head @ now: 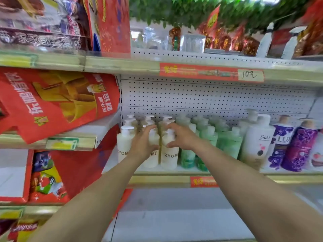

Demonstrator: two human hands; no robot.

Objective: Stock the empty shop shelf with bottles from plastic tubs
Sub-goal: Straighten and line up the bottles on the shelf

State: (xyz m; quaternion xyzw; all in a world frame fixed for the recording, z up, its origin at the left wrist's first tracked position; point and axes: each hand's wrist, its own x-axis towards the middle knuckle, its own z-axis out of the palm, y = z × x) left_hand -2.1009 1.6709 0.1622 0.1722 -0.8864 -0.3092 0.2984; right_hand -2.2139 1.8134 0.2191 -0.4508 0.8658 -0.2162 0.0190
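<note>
One bottle [151, 160] in left hand [142, 145], neighbour [170, 158] in right hand [181, 138].

pump bottles [169, 151] left of tall bottle [258, 142]

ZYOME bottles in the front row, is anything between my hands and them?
Nothing visible does. The left hand grips the middle bottle, and the right hand grips the right bottle next to it.
</note>
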